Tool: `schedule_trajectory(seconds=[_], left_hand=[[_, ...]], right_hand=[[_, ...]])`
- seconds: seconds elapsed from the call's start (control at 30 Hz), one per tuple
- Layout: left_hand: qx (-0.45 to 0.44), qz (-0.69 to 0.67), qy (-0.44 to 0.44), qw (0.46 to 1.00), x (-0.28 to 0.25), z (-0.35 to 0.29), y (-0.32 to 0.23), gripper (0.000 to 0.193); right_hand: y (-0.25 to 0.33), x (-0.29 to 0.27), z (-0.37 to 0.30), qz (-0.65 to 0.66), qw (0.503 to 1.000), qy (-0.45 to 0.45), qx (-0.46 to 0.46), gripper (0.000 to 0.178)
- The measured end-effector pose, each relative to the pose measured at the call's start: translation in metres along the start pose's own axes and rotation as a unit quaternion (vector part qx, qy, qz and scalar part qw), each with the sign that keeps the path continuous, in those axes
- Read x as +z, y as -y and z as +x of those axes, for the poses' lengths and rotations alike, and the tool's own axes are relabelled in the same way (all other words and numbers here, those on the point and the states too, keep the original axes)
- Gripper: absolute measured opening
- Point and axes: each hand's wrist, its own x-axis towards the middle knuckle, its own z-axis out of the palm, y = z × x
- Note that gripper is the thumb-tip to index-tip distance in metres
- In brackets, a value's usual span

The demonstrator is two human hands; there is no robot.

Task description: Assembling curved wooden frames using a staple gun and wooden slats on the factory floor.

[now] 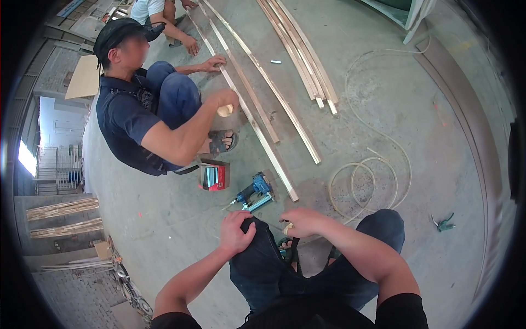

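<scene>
Resting on the left knee (pixel 253 233), the left hand (pixel 237 233) is empty, its fingers loosely spread. The right hand (pixel 306 221), out over the gap between the knees, has its fingers curled around a pale rounded piece (pixel 289 228), perhaps a tool handle, though too small to be sure. Ahead on the concrete floor (pixel 339 263) lie a blue pneumatic nailer (pixel 257 187) and a long wooden strip (pixel 258 131); a red box (pixel 219 178) sits near a squatting co-worker (pixel 123 118).
</scene>
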Motion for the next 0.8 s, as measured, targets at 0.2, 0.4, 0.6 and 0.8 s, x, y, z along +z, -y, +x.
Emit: schedule_trajectory(seconds=[0.2, 0.4, 0.6, 0.8], left_hand=[[0.029, 0.007, -0.012, 0.999, 0.003, 0.005, 0.002, 0.025], [0.024, 0.013, -0.002, 1.0, 0.002, 0.001, 0.004, 0.025], [-0.005, 0.008, -0.026, 1.0, -0.012, -0.031, 0.015, 0.027], [-0.084, 0.023, -0.075, 0.993, -0.035, -0.097, 0.009, 0.029]], right_hand=[[0.002, 0.001, -0.005, -0.007, 1.0, -0.017, 0.003, 0.05], [0.001, 0.001, -0.011, -0.004, 1.0, -0.02, 0.014, 0.05], [0.013, -0.001, -0.007, -0.015, 0.999, 0.02, 0.026, 0.048], [0.034, 0.012, 0.016, -0.028, 0.993, 0.114, -0.003, 0.05]])
